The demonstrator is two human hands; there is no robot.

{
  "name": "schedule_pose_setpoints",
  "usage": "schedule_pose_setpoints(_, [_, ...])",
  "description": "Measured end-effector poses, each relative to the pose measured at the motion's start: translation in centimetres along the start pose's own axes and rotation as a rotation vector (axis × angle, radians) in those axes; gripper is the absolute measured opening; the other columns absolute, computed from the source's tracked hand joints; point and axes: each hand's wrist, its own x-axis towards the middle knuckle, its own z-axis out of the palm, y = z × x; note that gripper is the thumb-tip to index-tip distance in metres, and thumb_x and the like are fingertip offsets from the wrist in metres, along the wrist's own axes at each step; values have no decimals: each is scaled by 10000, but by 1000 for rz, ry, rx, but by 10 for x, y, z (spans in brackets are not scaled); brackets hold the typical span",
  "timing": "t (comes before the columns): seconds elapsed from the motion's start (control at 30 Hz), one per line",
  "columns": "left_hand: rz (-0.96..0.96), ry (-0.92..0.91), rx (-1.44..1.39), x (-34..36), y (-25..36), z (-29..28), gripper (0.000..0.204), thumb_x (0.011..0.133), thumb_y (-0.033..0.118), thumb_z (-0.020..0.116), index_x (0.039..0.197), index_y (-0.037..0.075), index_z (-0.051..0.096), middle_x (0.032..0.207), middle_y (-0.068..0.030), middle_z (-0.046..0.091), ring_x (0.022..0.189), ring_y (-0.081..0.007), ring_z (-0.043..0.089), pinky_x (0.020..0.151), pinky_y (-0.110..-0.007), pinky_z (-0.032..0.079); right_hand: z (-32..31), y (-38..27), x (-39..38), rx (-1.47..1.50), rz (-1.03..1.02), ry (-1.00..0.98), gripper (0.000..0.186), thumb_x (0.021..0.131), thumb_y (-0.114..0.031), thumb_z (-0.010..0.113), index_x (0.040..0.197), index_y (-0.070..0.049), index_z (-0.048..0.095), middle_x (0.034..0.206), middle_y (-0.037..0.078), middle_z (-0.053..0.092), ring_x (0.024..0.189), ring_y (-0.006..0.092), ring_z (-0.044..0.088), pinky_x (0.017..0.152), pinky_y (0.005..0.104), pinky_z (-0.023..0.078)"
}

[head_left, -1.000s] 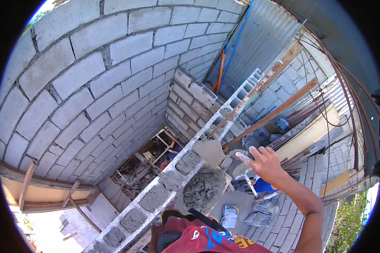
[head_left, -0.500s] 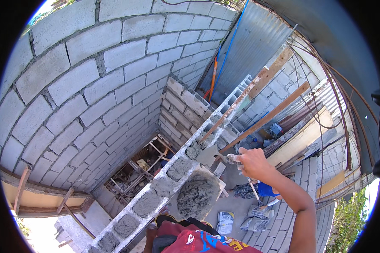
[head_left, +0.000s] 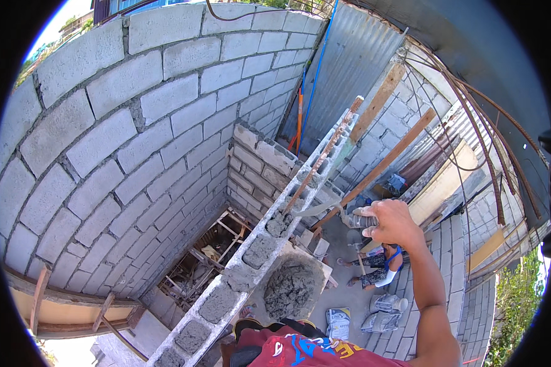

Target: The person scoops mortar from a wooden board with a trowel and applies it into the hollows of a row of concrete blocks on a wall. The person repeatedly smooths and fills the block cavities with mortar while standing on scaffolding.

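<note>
My right hand (head_left: 390,224) is closed around the handle of a trowel (head_left: 317,209). The blade hangs over the top of a narrow hollow-block wall (head_left: 231,264), beside an upright rusty rebar (head_left: 324,153). Grey mortar (head_left: 216,304) fills several cells of the nearer blocks; farther cells look hollow. Right of the wall, a pale mixing board (head_left: 317,264) bears a heap of wet mortar (head_left: 291,289). A bit of skin, perhaps my left hand (head_left: 227,351), shows beside the wall at the lower edge; its fingers are hidden.
A tall block wall (head_left: 134,134) rises on the left, with scrap timber (head_left: 211,251) below. Wooden planks (head_left: 382,162) slant beyond the trowel. Bent rebars (head_left: 490,153) hang at right. Below are a person (head_left: 386,266) and cement bags (head_left: 338,324).
My right hand has moved slightly right with the trowel, whose blade has turned from flat to nearly edge-on. The view has shifted, and the person below shows more fully.
</note>
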Motion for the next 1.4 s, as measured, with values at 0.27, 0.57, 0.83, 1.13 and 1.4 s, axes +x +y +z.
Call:
schedule_pose_setpoints(0.27, [13, 0, -27, 5, -1, -15, 257, 803, 133, 692, 1000, -31, 694, 880, -148, 716, 740, -225, 700, 656, -396, 567, 137, 39, 33, 1202, 654, -149, 254, 931, -213, 646, 1096, -23, 681, 673, 37, 598, 468, 106, 501, 416, 277, 373])
schedule_pose_setpoints(0.57, [-40, -8, -42, -4, -12, -14, 284, 799, 106, 709, 1041, -39, 682, 887, -126, 710, 754, -203, 692, 661, -376, 570, 60, 10, -3, 6, 172, 110, 417, 665, -249, 814, 1062, -133, 762, 815, 151, 688, 810, 359, 686, 675, 454, 527])
schedule_pose_setpoints(0.83, [-52, 3, -178, 12, -7, -17, 314, 796, 82, 723, 1078, -46, 672, 894, -106, 705, 768, -183, 685, 665, -358, 572, 94, 25, 117, -318, -78, -93, 149, 596, -156, 737, 704, -56, 714, 720, 129, 701, 717, 318, 713, 601, 431, 544])
schedule_pose_setpoints(1.13, [-58, -107, -365, -9, -17, -30, 350, 775, 99, 732, 1064, -75, 637, 848, -118, 685, 672, -177, 641, 575, -334, 534, 54, 29, 13, 583, 301, -19, 414, 785, -253, 751, 1164, -86, 731, 800, 140, 708, 713, 237, 677, 670, 399, 527])
schedule_pose_setpoints(1.4, [-65, 41, -63, 3, -3, -37, 194, 827, 151, 708, 863, -37, 673, 722, -106, 682, 530, -178, 620, 439, -331, 472, 142, 28, -14, 798, 305, -107, 529, 792, -264, 790, 1241, -12, 668, 1019, 238, 729, 883, 275, 713, 821, 380, 522])
